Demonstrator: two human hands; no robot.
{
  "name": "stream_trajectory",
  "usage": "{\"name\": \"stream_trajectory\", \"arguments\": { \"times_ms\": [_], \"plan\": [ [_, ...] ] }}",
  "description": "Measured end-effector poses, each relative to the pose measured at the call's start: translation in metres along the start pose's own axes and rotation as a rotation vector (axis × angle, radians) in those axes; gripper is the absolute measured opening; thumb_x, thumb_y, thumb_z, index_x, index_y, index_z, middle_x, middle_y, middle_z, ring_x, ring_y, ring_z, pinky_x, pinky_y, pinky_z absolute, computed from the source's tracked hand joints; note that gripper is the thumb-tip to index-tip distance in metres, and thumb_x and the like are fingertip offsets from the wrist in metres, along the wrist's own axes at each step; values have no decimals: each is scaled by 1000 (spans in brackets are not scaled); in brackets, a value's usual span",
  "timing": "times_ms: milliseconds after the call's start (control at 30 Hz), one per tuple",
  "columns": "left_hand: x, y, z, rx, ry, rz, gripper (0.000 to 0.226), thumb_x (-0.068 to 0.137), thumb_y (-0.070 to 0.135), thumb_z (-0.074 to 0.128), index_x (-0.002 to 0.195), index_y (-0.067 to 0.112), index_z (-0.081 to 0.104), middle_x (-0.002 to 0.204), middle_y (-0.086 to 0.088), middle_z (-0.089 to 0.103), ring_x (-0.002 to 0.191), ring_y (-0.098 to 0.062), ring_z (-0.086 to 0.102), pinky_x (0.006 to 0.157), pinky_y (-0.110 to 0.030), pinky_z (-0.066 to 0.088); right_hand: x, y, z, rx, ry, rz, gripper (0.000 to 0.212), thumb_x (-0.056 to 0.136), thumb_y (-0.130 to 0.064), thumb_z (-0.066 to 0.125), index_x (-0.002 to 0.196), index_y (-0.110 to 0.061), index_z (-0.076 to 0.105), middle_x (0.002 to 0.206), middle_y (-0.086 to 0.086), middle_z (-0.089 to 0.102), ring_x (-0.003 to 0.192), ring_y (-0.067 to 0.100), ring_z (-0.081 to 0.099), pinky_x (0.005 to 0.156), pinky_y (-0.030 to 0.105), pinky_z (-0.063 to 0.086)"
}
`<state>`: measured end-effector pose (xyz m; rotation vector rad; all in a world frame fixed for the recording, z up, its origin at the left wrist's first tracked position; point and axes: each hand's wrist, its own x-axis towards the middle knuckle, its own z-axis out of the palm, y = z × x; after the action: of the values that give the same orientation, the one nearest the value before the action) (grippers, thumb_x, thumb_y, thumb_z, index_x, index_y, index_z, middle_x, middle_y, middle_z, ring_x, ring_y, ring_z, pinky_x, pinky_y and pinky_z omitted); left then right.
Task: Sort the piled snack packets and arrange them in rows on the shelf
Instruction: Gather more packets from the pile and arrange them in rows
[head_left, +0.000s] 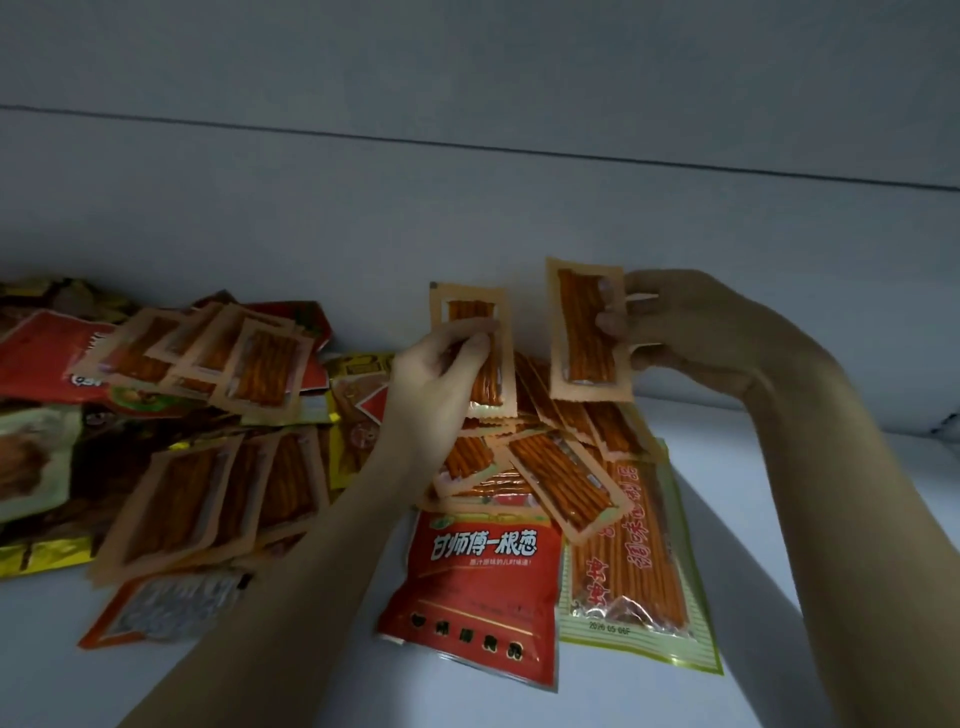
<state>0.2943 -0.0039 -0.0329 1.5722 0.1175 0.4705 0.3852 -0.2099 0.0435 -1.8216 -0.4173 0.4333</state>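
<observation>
Each grip pinching orange strip packet (472, 353), clear window, upright

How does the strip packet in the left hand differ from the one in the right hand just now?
The left hand's packet stands nearly upright, low over the pile; the right hand's packet leans slightly and is held higher. The left hand grips across its packet's front, hiding its middle; the right hand pinches its packet's side edge. Both are pale orange with clear windows.

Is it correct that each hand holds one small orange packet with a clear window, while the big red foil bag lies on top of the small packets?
Not quite. In the head view the big red foil bag lies under the small orange packets. Left hand and right hand each hold one.
</observation>
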Motion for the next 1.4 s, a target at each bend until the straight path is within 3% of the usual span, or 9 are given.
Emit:
{"name": "stream_trajectory", "arguments": {
  "times_ms": [100,267,467,567,667,900,1000,1100,1400],
  "plan": [
    [-4,4,-1,-84,-112,-67,27,101,33,53,115,18,70,104,-4,76,99,-21,72,89,-38,56,2,-8,38,51,-30,-28,19,92,-1,64,111,-5,65,85,8,72,71,16,69,59,21,54],
    [-1,2,-9,-215,-187,-129,36,95,43,58,114,15,69,107,-17,73,102,-38,70,95,-54,53,6,-8,62,-57,-12,-64,22,91,-7,67,111,2,63,89,17,73,66,18,70,56,21,53],
    [1,1,-10,-23,-42,-6,15,99,20,60,105,32,67,101,4,76,97,-17,72,90,-43,58,9,-2,55,-149,142,-43,15,92,-20,70,103,-10,66,90,9,72,72,16,72,61,24,58],
    [1,0,-8,-44,-50,68,38,96,8,64,121,35,57,116,13,69,107,0,66,89,-20,55,13,11,29,-432,167,87,20,90,-20,71,102,-5,66,85,12,70,69,19,71,60,29,60],
    [-2,-3,-3,-41,-173,136,63,93,-2,64,141,33,44,140,10,54,128,1,54,100,-15,47,17,28,18,-691,77,316,43,86,-31,75,112,0,61,92,12,65,77,24,68,67,37,62],
    [1,-5,-11,51,-49,160,26,93,3,65,108,24,69,114,8,69,111,-7,65,94,-21,53,22,41,18,-637,-11,421,61,84,-28,78,129,1,49,108,9,55,81,21,61,61,29,57],
    [1,-5,-10,52,-22,130,22,94,4,65,104,23,70,115,4,70,113,-10,65,100,-27,53,23,43,19,-666,-27,406,54,84,-27,78,123,-1,52,109,10,57,86,22,61,72,37,60],
    [1,-5,-11,75,-6,123,20,94,6,65,104,23,70,112,5,71,108,-9,66,98,-29,54,23,46,18,-644,-37,403,46,83,-29,79,110,-8,48,108,7,56,77,16,58,61,28,55],
    [1,-7,-13,22,29,59,19,94,7,66,100,23,73,102,1,74,98,-15,69,88,-31,59,5,57,-2,-515,-70,392,61,60,-52,85,91,-2,70,91,10,75,89,28,71,82,42,57]
  ]
}}
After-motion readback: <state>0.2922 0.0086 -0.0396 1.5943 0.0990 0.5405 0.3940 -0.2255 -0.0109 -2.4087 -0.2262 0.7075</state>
